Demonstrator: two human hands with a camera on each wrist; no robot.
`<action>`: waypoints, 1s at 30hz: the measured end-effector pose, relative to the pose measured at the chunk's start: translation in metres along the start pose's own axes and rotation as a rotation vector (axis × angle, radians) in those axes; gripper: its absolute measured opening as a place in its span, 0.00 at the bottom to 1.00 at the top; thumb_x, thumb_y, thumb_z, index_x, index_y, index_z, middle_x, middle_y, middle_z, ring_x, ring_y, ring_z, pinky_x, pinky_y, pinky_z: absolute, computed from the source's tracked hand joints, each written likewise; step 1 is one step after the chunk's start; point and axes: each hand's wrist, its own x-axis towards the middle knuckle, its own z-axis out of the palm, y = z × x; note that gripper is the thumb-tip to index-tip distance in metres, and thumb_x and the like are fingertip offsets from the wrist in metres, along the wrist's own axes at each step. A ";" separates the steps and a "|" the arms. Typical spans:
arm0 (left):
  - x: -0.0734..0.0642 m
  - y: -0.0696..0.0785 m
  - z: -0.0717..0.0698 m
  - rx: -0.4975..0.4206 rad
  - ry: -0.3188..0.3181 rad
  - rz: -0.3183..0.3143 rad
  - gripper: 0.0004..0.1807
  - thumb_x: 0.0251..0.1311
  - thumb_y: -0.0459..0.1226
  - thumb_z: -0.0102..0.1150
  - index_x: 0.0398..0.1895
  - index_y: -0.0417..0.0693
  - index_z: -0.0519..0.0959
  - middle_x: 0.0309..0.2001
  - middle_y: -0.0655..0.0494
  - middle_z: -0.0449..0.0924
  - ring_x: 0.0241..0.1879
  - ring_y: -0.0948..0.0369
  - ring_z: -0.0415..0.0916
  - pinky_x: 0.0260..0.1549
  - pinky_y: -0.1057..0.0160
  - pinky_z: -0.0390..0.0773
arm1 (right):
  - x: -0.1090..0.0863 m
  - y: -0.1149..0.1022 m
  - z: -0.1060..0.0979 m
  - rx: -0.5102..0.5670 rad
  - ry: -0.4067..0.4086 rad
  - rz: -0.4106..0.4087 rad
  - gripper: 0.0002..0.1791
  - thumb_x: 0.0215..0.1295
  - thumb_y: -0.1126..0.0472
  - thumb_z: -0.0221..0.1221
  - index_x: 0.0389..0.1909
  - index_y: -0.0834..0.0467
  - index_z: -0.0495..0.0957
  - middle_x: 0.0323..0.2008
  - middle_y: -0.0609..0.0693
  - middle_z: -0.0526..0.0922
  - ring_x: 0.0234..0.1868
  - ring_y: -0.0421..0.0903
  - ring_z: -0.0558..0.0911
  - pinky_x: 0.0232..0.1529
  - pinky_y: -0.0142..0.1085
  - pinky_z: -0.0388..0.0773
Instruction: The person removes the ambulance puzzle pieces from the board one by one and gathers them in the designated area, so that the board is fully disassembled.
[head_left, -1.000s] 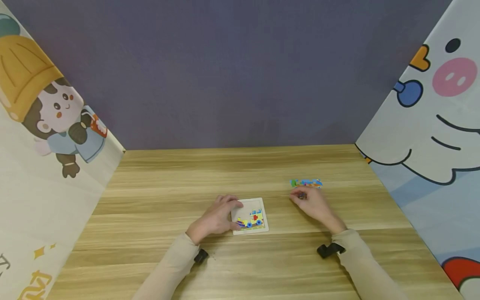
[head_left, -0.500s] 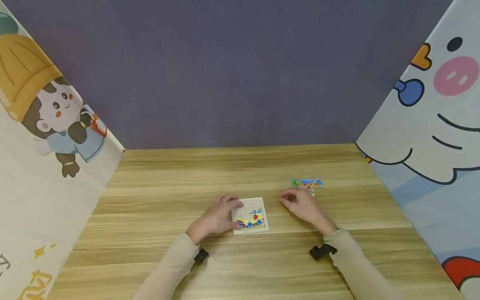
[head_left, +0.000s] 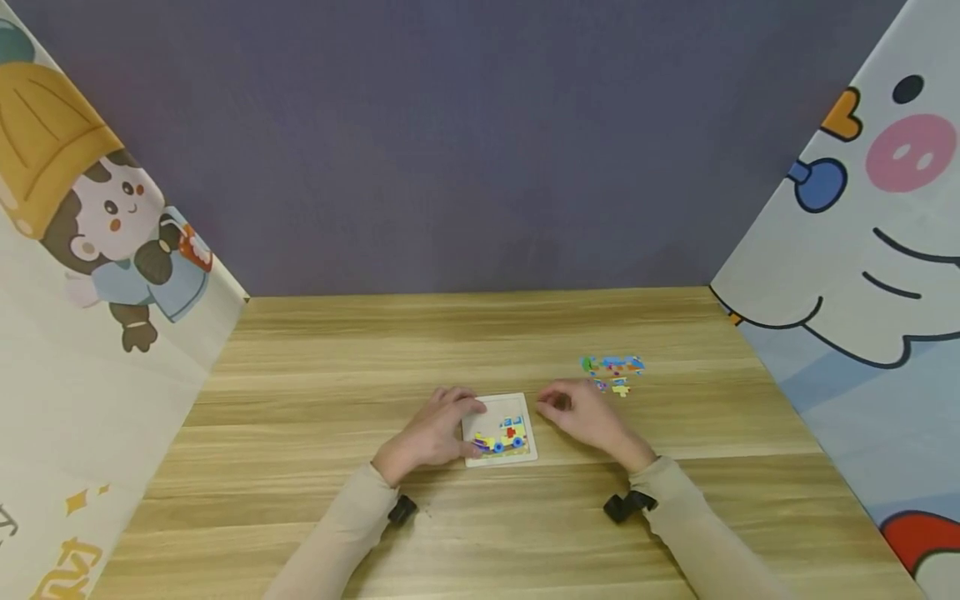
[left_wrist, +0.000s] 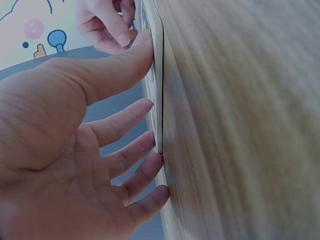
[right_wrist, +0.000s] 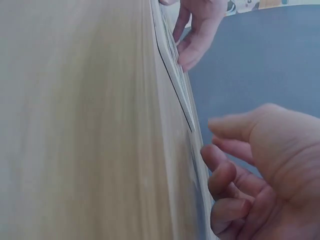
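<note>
In the head view, a square puzzle board [head_left: 487,410] with a pale frame lies on the table, its lower part filled with a yellow vehicle picture with blue wheels. My left hand [head_left: 435,429] rests along its left side, thumb [left_wrist: 125,65] over the face and spread fingertips at the edge. Just off the board's right edge hovers my right hand [head_left: 588,417], fingers curled, thumb and index tips close together. Whether a small piece sits between those tips, I cannot tell. Several loose puzzle pieces [head_left: 619,388] lie beyond the right hand.
A row of mostly blue, green and orange pieces [head_left: 615,365] lies farther back on the wooden table [head_left: 360,350]. A dark panel [head_left: 480,150] stands behind the table. Cartoon-printed walls close in the left and right sides.
My right hand has moved left from the loose pieces to the board's right edge, uncovering several pieces behind it. The left hand has stayed on the board.
</note>
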 end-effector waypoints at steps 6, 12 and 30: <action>0.002 -0.001 0.000 0.009 0.020 0.009 0.35 0.57 0.41 0.80 0.69 0.47 0.78 0.76 0.45 0.69 0.76 0.43 0.62 0.75 0.39 0.68 | 0.003 -0.014 0.005 0.051 -0.132 -0.035 0.17 0.70 0.50 0.70 0.54 0.54 0.87 0.35 0.39 0.85 0.29 0.35 0.77 0.31 0.29 0.76; 0.002 -0.001 0.001 0.018 0.017 0.005 0.36 0.57 0.43 0.80 0.69 0.48 0.78 0.77 0.46 0.68 0.76 0.44 0.62 0.76 0.39 0.67 | 0.001 -0.017 0.007 0.033 -0.180 -0.077 0.24 0.61 0.46 0.77 0.53 0.54 0.87 0.31 0.38 0.81 0.29 0.34 0.76 0.33 0.29 0.76; -0.001 0.000 0.001 0.016 0.031 0.022 0.35 0.55 0.41 0.81 0.68 0.46 0.79 0.75 0.44 0.70 0.75 0.42 0.63 0.75 0.37 0.68 | -0.001 -0.029 0.013 0.134 -0.206 0.029 0.18 0.60 0.55 0.77 0.47 0.51 0.82 0.39 0.44 0.82 0.34 0.40 0.77 0.37 0.29 0.77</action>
